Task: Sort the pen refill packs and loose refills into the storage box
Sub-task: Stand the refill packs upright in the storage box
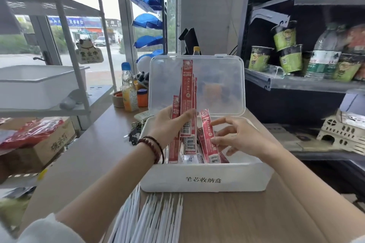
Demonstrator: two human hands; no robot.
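Several red refill packs [187,92] stand bunched in the left hand [167,122], whose fingers and thumb are curled round their lower half. Their long axis runs nearly upright, with the tops rising in front of the raised clear lid [221,85]. We note that the bunch sits directly over the left half of the storage box [205,179]. The right hand [243,136] pinches a single red pack [207,134] between thumb and forefinger. That pack leans inside the box, its top tilted left toward the bunch, and more packs lie in the box beneath it. The loose refills [154,219], thin and white, lie on the worktop [237,219] just in front of the box's front wall. Their long axes point roughly toward the box, and they lie beside the left forearm. We judge the left hand to be the nearer to them. We also judge that the bunch needs only a straight lowering to go into the box.
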